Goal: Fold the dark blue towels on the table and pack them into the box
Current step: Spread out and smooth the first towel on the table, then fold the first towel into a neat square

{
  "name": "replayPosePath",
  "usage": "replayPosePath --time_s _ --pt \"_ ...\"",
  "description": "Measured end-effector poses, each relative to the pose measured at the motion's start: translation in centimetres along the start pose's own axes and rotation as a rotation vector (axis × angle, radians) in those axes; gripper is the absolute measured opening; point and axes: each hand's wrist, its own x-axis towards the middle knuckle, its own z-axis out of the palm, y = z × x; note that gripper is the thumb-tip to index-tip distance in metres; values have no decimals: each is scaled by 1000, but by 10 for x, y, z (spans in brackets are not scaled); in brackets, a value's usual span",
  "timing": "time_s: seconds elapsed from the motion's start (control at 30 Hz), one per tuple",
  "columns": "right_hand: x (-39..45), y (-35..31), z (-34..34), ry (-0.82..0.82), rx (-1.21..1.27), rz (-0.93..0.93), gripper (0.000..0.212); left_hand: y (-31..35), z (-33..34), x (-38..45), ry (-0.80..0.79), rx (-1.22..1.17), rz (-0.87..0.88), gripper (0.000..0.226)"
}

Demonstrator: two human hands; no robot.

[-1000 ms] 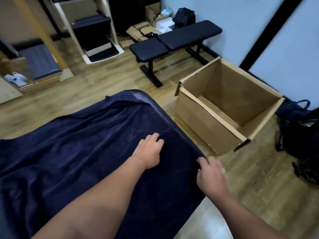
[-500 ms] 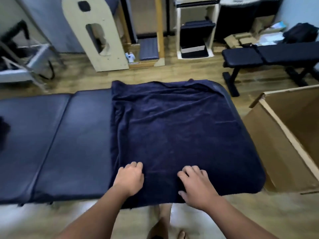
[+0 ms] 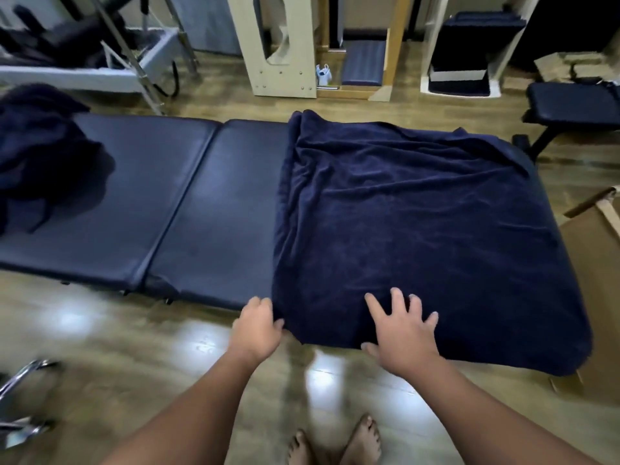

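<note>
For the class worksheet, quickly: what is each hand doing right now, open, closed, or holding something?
Left hand: fingers curled at the near left corner of the spread towel; a firm grip cannot be told.
Right hand: open, fingers spread, resting flat on the towel.

padded table (image 3: 188, 209), spread towel (image 3: 419, 229), towel heap (image 3: 40, 156)

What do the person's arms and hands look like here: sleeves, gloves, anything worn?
Both arms are bare from the bottom of the frame up to the hands, with no sleeve in view. The left hand and right hand wear no gloves, and no watch, ring or wristband shows. No markings are visible. The feet at the bottom edge are bare too.
</note>
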Motion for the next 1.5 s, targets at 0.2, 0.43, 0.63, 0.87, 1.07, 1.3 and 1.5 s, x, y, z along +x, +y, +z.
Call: replayPosePath --time_s 0.2,0.43,0.63,0.87,1.07,1.3,1.5 --pt "13 -11 -14 -27 102 101 74 -33 -20 -2 113 -780 -248 33" --pt "13 -37 -11 -82 41 82 101 -39 -5 -19 -134 -449 20 41" --pt "12 -54 6 -43 -5 1 101 -34 11 -17 103 -193 181 15" --pt "19 -63 4 -57 59 33 98 -34 -2 -18 141 -50 296 25" --pt "19 -62 2 -73 111 86 87 -87 -33 -20 353 69 111 34" --pt "21 -66 3 18 242 147 55 -91 -36 -11 182 238 468 44" --pt "5 -55 18 -76 96 244 115 -116 -34 -2 9 561 407 46"
